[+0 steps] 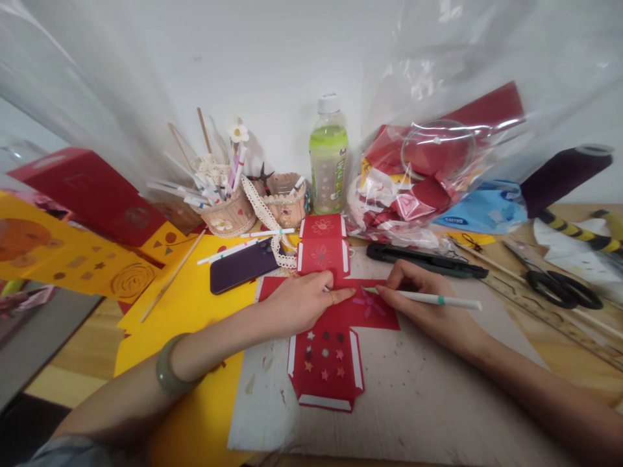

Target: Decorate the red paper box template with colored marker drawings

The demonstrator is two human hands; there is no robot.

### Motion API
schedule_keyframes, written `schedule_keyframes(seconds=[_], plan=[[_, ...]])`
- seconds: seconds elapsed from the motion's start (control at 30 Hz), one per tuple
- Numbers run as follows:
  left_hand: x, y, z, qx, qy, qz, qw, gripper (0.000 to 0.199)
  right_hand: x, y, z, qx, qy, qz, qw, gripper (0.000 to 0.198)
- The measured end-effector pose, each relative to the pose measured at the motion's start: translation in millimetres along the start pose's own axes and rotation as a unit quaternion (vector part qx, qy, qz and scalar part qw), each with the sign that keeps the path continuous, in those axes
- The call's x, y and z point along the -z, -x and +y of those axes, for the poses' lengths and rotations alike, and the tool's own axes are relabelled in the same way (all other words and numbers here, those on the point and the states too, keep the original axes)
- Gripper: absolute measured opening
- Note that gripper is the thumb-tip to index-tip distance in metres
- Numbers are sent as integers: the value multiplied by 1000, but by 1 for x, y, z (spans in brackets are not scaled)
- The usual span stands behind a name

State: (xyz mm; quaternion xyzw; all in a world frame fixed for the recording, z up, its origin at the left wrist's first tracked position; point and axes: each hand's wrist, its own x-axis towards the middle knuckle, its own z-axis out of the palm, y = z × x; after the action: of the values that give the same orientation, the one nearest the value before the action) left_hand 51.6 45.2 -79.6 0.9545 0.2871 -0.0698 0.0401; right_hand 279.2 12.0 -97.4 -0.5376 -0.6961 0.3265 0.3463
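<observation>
A red cross-shaped paper box cutout (335, 318) lies flat on a grey board, with white strips along several tabs. Drawn flowers mark its upper panels, and small star and round stickers dot the lower one. In my right hand (413, 292) is a white marker (450, 301) with a green band, its green tip at a purple flower drawing (368, 303) on the right panel. My left hand (309, 298) presses on the cutout's middle, index finger stretched toward the drawing and other fingers curled. A small pale bit shows by its thumb, too little to name.
Behind the cutout stand a green-labelled bottle (329, 155) and a basket of pens (226, 214). A dark phone (243, 266) lies left on yellow paper (195, 311). To the right are a utility knife (428, 259), scissors (555, 279) and a ruler (545, 311).
</observation>
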Motion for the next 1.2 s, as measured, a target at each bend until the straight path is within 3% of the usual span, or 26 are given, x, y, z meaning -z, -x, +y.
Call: schedule_keyframes(seconds=[1.2], plan=[[-2, 1, -1, -2, 0, 2, 1000, 46, 1, 0, -3, -9, 11, 13, 1000, 21]])
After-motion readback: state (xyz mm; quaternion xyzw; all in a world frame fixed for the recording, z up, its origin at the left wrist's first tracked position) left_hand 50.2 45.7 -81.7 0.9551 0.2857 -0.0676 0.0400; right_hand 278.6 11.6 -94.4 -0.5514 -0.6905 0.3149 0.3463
